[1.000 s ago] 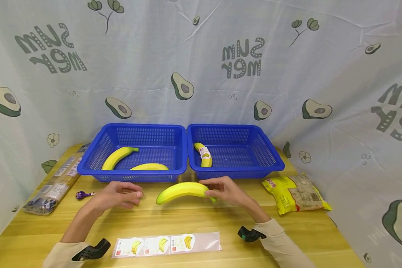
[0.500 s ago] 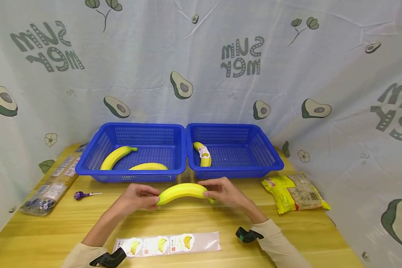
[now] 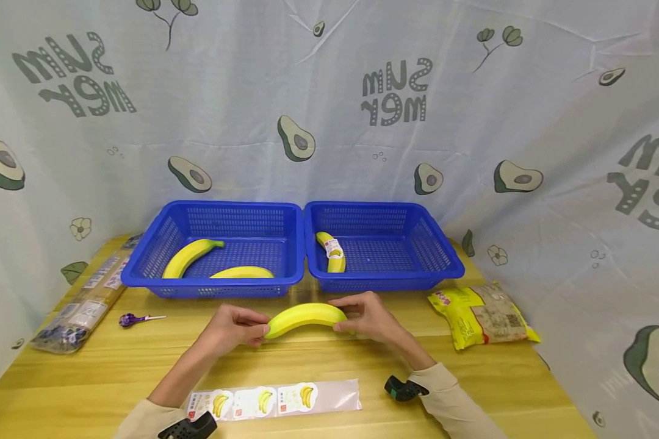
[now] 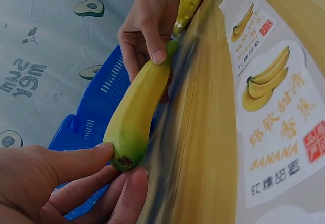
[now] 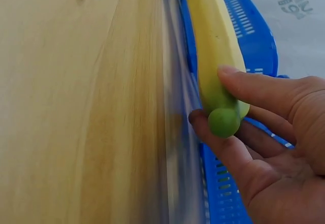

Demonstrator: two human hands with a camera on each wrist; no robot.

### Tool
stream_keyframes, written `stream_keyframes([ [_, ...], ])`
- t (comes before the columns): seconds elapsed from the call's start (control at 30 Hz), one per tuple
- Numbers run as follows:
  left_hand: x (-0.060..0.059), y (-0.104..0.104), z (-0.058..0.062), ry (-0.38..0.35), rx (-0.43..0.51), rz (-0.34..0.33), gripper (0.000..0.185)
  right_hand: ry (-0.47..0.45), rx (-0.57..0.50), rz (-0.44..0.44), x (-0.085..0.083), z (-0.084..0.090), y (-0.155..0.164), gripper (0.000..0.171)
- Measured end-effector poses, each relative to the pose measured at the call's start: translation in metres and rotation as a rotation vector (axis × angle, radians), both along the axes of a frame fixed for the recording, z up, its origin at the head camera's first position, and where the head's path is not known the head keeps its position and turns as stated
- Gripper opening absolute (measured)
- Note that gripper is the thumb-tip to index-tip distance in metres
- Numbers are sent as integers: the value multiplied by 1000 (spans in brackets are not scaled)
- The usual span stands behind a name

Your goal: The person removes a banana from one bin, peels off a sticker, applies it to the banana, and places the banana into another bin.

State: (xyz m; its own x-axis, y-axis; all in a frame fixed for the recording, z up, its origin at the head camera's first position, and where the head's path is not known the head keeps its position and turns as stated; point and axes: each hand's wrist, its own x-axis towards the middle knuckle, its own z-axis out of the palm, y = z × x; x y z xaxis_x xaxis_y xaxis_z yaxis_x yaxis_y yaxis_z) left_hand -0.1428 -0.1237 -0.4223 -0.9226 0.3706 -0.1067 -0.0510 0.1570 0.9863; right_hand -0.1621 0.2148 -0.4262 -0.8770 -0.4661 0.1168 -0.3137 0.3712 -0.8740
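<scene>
Your left hand (image 3: 232, 330) pinches the blunt tip of the banana (image 3: 307, 314) between thumb and fingers; your right hand (image 3: 370, 318) pinches its green stem end likewise. The banana spans crosswise between both hands, on your side of the left basket (image 3: 208, 283) and right basket (image 3: 390, 277). Two other bananas (image 3: 188, 255) lie in the former, one stickered banana (image 3: 337, 264) in the latter. Nearer you, a label strip (image 3: 274, 400) lies on the table (image 3: 115, 372).
</scene>
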Motion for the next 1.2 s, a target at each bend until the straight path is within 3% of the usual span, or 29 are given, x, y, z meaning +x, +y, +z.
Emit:
stream_keyframes([
  [0.37,-1,7,-9,31,-54,25,26,-4,27,-11,-2,-3,2,43],
  [1.2,-3,9,-8,66,-86,-17,23,-4,73,-15,0,-1,1,43],
])
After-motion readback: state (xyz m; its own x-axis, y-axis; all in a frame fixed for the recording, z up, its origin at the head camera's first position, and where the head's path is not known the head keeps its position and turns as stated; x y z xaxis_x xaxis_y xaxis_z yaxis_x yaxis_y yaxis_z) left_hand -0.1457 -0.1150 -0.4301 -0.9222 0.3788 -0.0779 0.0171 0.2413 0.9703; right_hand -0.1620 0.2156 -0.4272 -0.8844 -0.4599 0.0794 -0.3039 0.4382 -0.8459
